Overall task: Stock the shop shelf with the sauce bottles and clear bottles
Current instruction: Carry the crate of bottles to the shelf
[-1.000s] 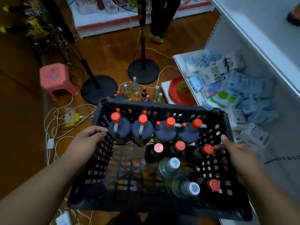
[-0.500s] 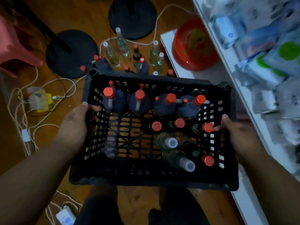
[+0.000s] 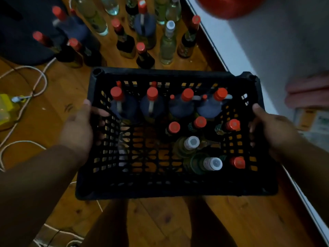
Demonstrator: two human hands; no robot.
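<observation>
A black crate (image 3: pixel 170 189) hangs between both hands: the left hand (image 3: pixel 76 129) clamps its left wall, the right hand (image 3: pixel 272 127) its right wall, thumbs over the rim and each grip closed on it. Sauce bottles (image 3: pixel 152 104) and clear bottles (image 3: pixel 190 144) stand inside, mostly toward the far and right sides. Compared with a moment ago, the crate sits lower, nearer the floor bottles (image 3: pixel 167 43) beside the white shelf (image 3: pixel 277 56).
</observation>
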